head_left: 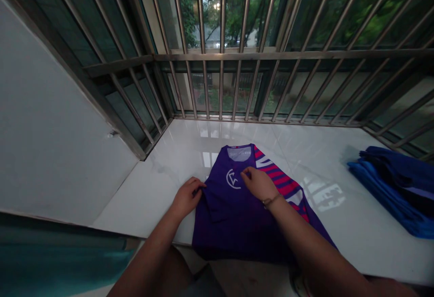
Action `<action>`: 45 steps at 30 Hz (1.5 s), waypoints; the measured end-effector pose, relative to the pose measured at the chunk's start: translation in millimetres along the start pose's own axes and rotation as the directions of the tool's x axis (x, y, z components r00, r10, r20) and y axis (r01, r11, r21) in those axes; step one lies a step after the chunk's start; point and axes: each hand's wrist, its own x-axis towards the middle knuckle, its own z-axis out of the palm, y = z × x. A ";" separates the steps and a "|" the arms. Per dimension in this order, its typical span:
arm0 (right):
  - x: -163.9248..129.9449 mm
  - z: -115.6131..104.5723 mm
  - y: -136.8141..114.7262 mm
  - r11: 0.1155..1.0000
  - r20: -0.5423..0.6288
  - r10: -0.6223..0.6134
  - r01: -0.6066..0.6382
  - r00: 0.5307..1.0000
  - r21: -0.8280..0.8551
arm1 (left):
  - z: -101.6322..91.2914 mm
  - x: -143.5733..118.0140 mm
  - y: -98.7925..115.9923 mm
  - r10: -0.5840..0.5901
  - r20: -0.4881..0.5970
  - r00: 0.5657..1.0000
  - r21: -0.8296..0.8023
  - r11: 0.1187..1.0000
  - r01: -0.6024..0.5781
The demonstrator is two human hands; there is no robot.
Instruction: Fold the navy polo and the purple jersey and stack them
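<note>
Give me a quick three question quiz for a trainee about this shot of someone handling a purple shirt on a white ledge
1. True or false: the purple jersey lies on the white ledge with its collar toward the window bars.
2. Which hand grips the jersey's folded side edge? A) left hand B) right hand C) neither
3. Fill in: the stack at the far right of the ledge is a pile of ____ garments.

Key
1. True.
2. A; the right hand rests on the chest by the white logo.
3. Blue.
</note>
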 end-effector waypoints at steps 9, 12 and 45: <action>39.1 20.6 -48.7 0.987 0.214 -0.018 0.052 0.977 -0.153 | 5.5 2.4 2.3 -0.060 -0.023 0.998 0.182 0.981 0.063; 23.8 23.5 -45.1 0.988 0.178 -0.037 0.064 0.983 -0.143 | 5.8 2.5 1.1 -0.075 -0.036 0.997 0.180 0.980 0.080; -96.5 89.9 -55.7 0.786 0.083 -0.582 0.585 0.809 -0.200 | 1.3 4.6 3.3 -0.027 -0.094 0.995 0.131 0.991 0.039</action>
